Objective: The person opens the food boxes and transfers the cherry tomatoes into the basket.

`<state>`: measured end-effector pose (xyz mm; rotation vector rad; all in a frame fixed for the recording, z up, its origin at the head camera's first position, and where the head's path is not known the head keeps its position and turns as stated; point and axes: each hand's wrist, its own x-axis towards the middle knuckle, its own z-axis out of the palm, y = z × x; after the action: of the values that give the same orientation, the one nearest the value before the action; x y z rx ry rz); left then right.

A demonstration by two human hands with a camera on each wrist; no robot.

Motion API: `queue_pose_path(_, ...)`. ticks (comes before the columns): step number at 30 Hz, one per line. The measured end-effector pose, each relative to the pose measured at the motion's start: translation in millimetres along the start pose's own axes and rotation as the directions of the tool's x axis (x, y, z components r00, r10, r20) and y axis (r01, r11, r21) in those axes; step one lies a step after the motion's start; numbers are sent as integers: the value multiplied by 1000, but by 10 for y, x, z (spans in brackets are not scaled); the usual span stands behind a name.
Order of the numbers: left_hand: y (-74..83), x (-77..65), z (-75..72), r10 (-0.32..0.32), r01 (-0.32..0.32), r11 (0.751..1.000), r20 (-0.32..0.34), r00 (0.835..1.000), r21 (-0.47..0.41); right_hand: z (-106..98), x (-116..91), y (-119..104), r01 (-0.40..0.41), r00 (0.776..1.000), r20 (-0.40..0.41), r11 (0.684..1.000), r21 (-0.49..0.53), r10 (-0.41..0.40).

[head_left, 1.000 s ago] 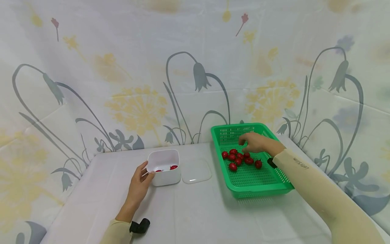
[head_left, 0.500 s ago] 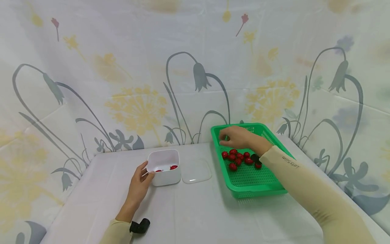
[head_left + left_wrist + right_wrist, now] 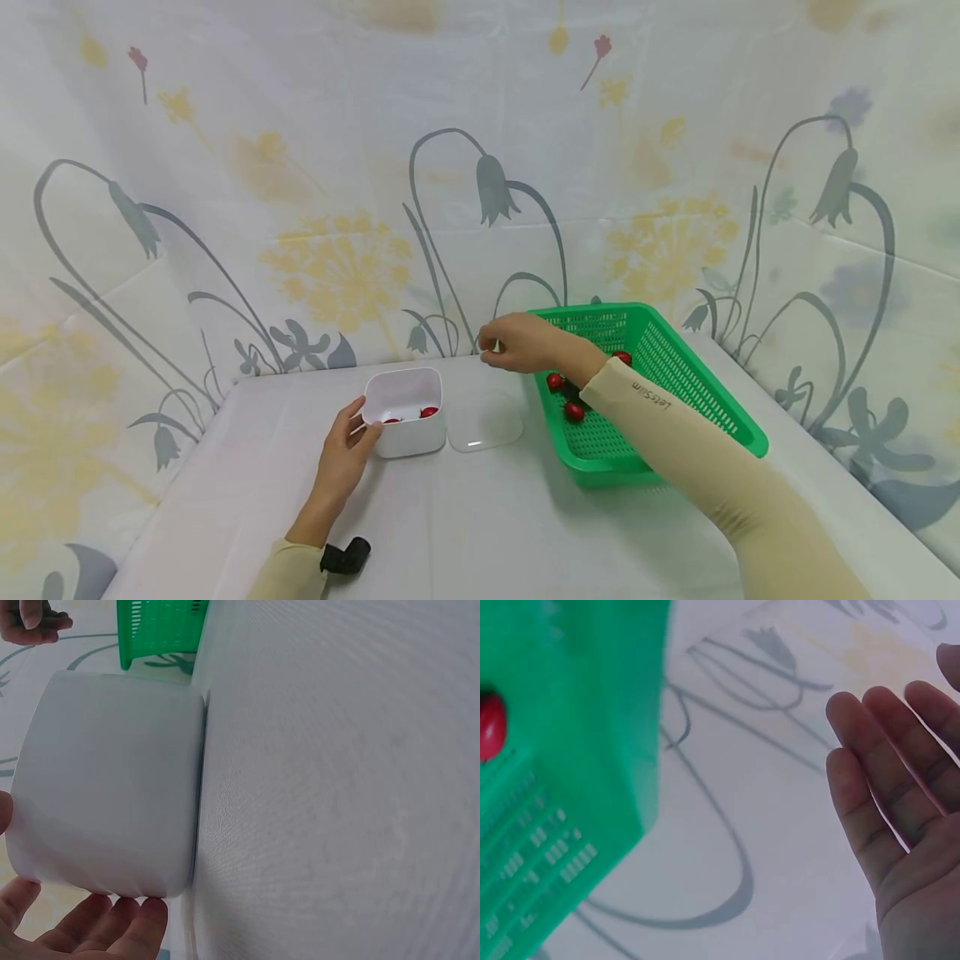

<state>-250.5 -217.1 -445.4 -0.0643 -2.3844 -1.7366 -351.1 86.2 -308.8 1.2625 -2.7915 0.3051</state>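
A white square box (image 3: 408, 433) with rounded corners stands on the table in the head view; a few cherry tomatoes (image 3: 428, 412) lie inside it. My left hand (image 3: 347, 450) holds the box by its left side, fingertips and thumb against the wall. In the left wrist view those fingertips (image 3: 146, 915) touch the box wall (image 3: 105, 780). My right hand (image 3: 521, 343) hovers in the air left of the green basket (image 3: 667, 367), palm and fairly straight fingers (image 3: 885, 742) showing in the right wrist view. Nothing is visible in it. My right sleeve covers some tomatoes in the basket.
A clear flat lid (image 3: 483, 422) lies on the white tabletop between box and basket. More cherry tomatoes (image 3: 573, 411) sit on the basket floor. A white curtain (image 3: 337, 183) printed with flowers stands behind the table.
My right hand has moved left, from over the tomatoes in the basket, past its left rim, to above the table by the lid. The left hand and the box have stayed put.
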Motion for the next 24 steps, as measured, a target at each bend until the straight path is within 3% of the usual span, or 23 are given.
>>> queue_pose_path(5,5,-5,0,2,-2,1000,0,1000,6,85,209,-208,-3,999,55,1000,-10,3)
queue_pose_path(13,4,-1,-17,-2,2,1000,1,1000,0,193,508,-500,74,995,75,997,-13,-73)
queue_pose_path(24,16,-4,-3,5,-5,1000,6,1000,4,412,799,-688,97,989,110,995,-10,-95)
